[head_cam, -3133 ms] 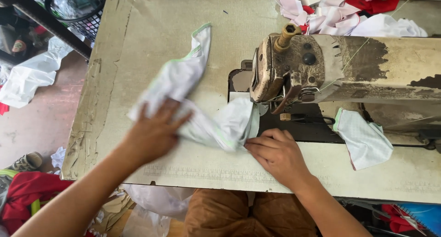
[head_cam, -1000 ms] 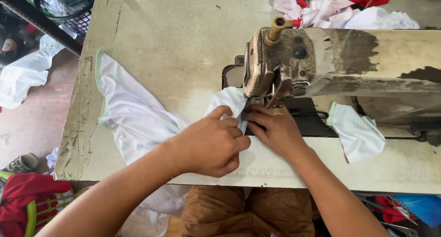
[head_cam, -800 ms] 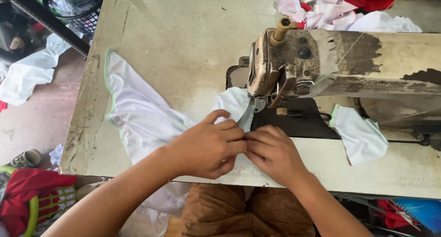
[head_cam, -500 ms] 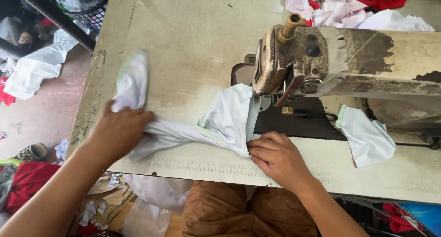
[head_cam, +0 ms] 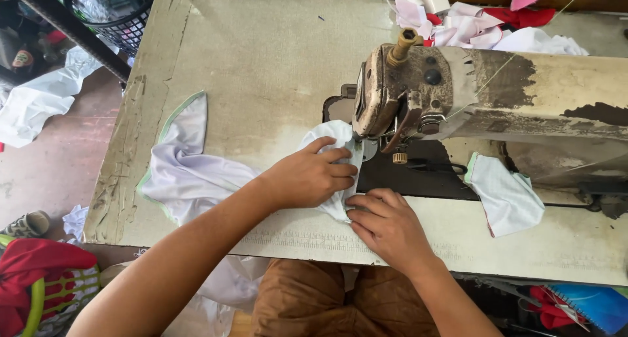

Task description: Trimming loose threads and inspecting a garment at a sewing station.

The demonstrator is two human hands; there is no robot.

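Observation:
A white cloth piece with a pale green edge (head_cam: 186, 173) lies across the worn table (head_cam: 261, 56) and runs under the head of an old sewing machine (head_cam: 418, 98). My left hand (head_cam: 307, 177) presses flat on the cloth just left of the needle. My right hand (head_cam: 386, 226) rests on the table's front edge, its fingers pinching the cloth's near corner. Both hands meet close to the presser foot, which the machine head partly hides.
A second small white piece (head_cam: 507, 196) lies right of the needle under the machine arm. A pile of white, pink and red scraps (head_cam: 471, 30) sits at the back. A black basket (head_cam: 108, 13) and loose cloth lie on the floor at left.
My left hand has come back from the cloth's far left end to the needle area. The cloth has spread out flat to the left again.

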